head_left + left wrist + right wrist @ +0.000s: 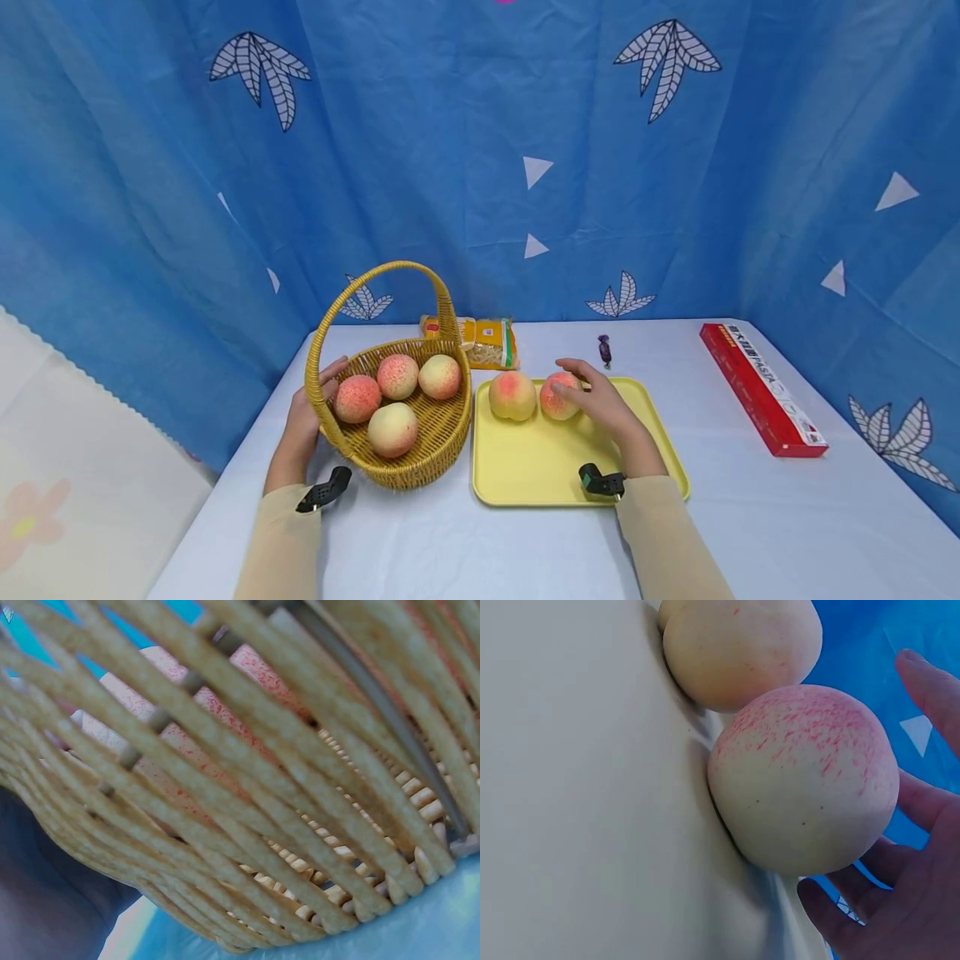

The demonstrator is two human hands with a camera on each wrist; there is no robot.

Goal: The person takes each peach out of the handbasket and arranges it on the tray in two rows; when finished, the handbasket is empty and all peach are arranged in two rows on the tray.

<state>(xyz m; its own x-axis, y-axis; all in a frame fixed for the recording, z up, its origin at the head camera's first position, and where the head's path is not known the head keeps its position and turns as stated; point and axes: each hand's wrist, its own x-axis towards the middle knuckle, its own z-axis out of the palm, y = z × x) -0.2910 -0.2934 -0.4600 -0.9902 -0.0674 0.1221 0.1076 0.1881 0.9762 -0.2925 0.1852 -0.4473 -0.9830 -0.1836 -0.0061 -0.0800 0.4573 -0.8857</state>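
Observation:
At the left, my left hand (303,417) holds the side of a yellow wicker basket (420,475), its fingers at the rim beside the tall handle. Several peaches (397,377) lie in the basket. Through the weave in the left wrist view, reddish speckled peaches (202,742) show, and part of the hand (60,877) is dark at the lower left. My right hand (600,404) is spread around a pink-topped peach (802,780) that sits on a yellow tray (525,479). Its fingers stand behind and above the fruit, loosely bent. Another peach (513,396) lies just left of that one.
Behind the basket lies an orange pasta bag (491,343). A small dark wrapped candy (604,352) is beyond the tray. At the right lies a long red pasta box (761,392). A blue curtain (465,167) hangs behind the white-covered table (420,558).

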